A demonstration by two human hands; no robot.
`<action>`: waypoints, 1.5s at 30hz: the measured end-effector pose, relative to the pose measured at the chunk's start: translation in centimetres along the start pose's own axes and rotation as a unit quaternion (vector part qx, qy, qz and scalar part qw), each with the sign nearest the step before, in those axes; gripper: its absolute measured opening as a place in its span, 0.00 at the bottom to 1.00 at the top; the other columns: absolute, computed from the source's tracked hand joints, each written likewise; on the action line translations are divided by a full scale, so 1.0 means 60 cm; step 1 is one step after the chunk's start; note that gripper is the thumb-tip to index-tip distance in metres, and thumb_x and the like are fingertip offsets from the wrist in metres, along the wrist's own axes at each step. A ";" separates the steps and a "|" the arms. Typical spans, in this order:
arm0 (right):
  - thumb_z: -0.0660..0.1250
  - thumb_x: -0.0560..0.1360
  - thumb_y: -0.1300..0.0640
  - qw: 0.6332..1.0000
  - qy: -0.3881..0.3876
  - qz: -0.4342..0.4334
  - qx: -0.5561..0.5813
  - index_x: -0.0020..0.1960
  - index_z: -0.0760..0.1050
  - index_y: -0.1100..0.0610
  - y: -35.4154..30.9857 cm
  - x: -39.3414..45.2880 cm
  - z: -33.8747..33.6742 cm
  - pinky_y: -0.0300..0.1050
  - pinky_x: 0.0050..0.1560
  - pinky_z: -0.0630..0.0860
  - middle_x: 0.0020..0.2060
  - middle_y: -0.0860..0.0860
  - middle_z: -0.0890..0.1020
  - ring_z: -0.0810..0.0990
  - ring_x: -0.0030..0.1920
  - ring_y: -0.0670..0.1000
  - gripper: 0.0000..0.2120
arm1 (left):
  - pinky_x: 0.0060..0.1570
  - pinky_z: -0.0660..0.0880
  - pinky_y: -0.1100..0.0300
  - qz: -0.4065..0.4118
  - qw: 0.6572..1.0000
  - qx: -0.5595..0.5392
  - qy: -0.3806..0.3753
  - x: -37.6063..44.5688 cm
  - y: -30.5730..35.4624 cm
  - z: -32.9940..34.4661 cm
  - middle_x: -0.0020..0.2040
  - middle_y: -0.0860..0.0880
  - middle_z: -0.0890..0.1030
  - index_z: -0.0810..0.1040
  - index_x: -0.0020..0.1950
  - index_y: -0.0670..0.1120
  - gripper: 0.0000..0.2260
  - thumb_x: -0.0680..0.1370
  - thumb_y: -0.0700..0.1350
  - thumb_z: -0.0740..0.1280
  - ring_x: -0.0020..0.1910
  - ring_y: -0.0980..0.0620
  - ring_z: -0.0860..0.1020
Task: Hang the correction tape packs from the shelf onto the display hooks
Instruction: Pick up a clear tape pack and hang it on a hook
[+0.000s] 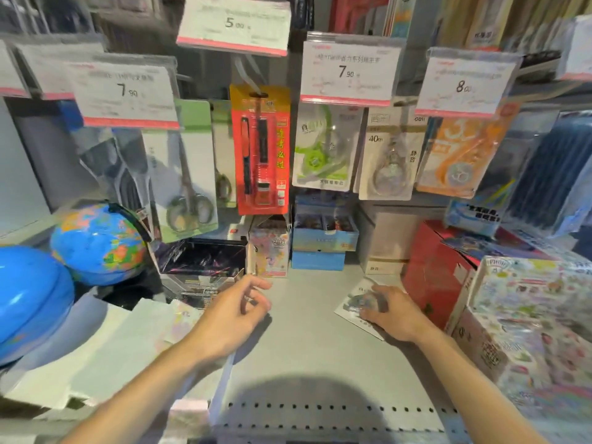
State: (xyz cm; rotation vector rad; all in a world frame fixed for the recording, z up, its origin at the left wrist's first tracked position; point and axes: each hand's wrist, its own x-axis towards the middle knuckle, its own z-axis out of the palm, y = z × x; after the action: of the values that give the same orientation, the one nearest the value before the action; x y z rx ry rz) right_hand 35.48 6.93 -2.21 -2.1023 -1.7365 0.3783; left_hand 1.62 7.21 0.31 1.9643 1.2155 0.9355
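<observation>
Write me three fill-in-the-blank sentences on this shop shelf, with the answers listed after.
1. The right hand rests on a flat correction tape pack lying on the grey ____.
2. The left hand holds ____.
3. The round blue globe sits on the person's ____ side.

Missing words: shelf; nothing; left

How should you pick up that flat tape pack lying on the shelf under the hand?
The correction tape pack lies flat on the grey shelf, so there is nothing to grab from above. The right hand already rests on it. Probably best: slide fingers under the free left edge, thumb on top, and pinch the thin card. The red box blocks the right side.
</observation>
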 end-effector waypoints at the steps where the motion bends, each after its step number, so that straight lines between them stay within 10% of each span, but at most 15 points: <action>1: 0.77 0.74 0.45 1.000 0.001 -0.002 -0.004 0.66 0.81 0.55 0.004 0.002 0.000 0.51 0.63 0.76 0.62 0.57 0.83 0.81 0.62 0.59 0.24 | 0.53 0.80 0.42 -0.004 1.000 -0.002 0.000 0.001 0.000 0.001 0.45 0.51 0.84 0.75 0.56 0.58 0.12 0.80 0.40 0.69 0.43 0.41 0.84; 15: 0.78 0.72 0.40 0.989 0.049 -0.095 0.098 0.71 0.77 0.50 -0.021 -0.069 -0.003 0.38 0.64 0.70 0.62 0.47 0.77 0.75 0.64 0.47 0.30 | 0.39 0.74 0.58 -0.168 0.962 -0.191 -0.099 0.052 0.063 0.105 0.46 0.40 0.76 0.75 0.63 0.41 0.08 0.84 0.36 0.62 0.41 0.48 0.75; 22: 0.81 0.71 0.48 0.968 0.084 -0.175 0.159 0.67 0.79 0.50 -0.049 -0.099 -0.021 0.34 0.68 0.69 0.62 0.41 0.77 0.75 0.66 0.42 0.26 | 0.41 0.85 0.54 -0.194 0.929 -0.286 -0.130 0.067 0.084 0.126 0.46 0.43 0.88 0.81 0.60 0.42 0.08 0.82 0.39 0.68 0.40 0.50 0.86; 30: 0.77 0.73 0.41 0.956 0.112 -0.160 0.220 0.71 0.71 0.40 -0.075 -0.115 -0.049 0.21 0.64 0.61 0.67 0.31 0.70 0.65 0.68 0.26 0.29 | 0.40 0.80 0.63 -0.120 0.943 -0.290 -0.113 0.045 0.091 0.073 0.51 0.43 0.89 0.79 0.64 0.44 0.12 0.80 0.40 0.71 0.45 0.48 0.88; 34: 0.75 0.73 0.39 0.938 0.079 -0.057 0.332 0.81 0.58 0.45 -0.115 -0.124 -0.075 0.37 0.66 0.71 0.71 0.38 0.70 0.75 0.68 0.39 0.42 | 0.57 0.78 0.54 -0.058 0.963 -0.256 -0.058 0.034 0.101 0.039 0.53 0.46 0.88 0.78 0.65 0.48 0.14 0.80 0.43 0.71 0.53 0.47 0.87; 37: 0.72 0.79 0.49 0.901 0.015 -0.062 0.429 0.72 0.72 0.52 -0.145 -0.122 -0.088 0.32 0.46 0.80 0.60 0.42 0.85 0.88 0.53 0.41 0.23 | 0.51 0.78 0.58 -0.016 0.966 -0.258 -0.028 0.028 0.119 0.014 0.51 0.44 0.88 0.78 0.64 0.47 0.14 0.79 0.42 0.72 0.47 0.51 0.86; 45: 0.71 0.81 0.58 0.840 0.034 -0.120 0.528 0.63 0.78 0.54 -0.214 -0.115 -0.132 0.38 0.45 0.83 0.54 0.51 0.90 0.89 0.55 0.51 0.12 | 0.44 0.76 0.68 0.089 0.970 -0.227 -0.019 0.039 0.164 -0.057 0.48 0.47 0.88 0.78 0.63 0.50 0.11 0.81 0.43 0.70 0.44 0.56 0.86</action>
State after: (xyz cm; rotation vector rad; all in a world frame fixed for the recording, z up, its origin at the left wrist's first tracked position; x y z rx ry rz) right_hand 26.38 1.27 10.42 -1.0645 -1.2353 0.9082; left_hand 4.13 6.23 10.67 1.7249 0.7265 1.1451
